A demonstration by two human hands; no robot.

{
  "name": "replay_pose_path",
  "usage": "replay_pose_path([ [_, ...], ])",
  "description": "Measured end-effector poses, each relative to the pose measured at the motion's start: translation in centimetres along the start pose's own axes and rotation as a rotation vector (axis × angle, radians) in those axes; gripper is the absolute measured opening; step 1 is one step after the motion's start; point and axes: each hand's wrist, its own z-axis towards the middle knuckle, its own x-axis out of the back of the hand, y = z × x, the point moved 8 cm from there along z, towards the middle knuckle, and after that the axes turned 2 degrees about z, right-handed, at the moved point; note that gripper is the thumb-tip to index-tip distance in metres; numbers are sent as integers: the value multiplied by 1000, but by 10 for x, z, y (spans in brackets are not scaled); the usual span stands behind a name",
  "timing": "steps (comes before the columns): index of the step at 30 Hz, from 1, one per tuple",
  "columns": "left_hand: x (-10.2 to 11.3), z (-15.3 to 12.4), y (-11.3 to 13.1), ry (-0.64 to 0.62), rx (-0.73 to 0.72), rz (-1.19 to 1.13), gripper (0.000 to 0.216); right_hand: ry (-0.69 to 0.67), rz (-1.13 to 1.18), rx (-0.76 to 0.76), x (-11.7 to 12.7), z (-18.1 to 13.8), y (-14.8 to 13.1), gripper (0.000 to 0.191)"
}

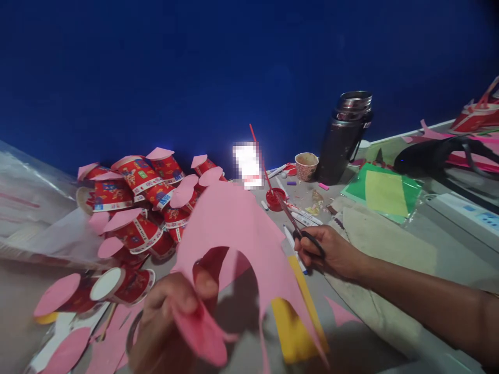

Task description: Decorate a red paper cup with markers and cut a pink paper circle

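Observation:
Gripped in my left hand (171, 306) is a sheet of pink paper (234, 223) with large curved pieces cut out of it. A smaller, deeper pink paper piece (202, 332) hangs below those fingers, partly blurred. My right hand (327, 246) has its fingers in the black handles of a pair of scissors (310, 241). The blades point up and left, away from the pink sheet. Beneath the sheet lies a strip of yellow paper (290, 332), and a marker pen (294, 246) rests beside the scissors.
Red paper cups (146, 228) with pink paper tops are heaped at left. A dark thermos (339, 140), a small paper cup (306, 165) and a red pot (276, 200) stand along the blue wall. Green paper (384, 192) and a power strip (468, 213) lie at right.

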Motion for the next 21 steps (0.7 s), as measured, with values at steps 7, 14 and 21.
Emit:
replay_pose_path([
  [7, 63, -1, -36, 322, 385, 402, 48, -25, -200, -28, 3, -3, 13, 52],
  [14, 66, -42, 0, 363, 43, 795, 30, -58, -297, -67, 0, -7, 13, 46],
  [21, 17, -66, -73, -3, 651, 301, 31, -465, -781, -360, -21, -33, 15, 26],
])
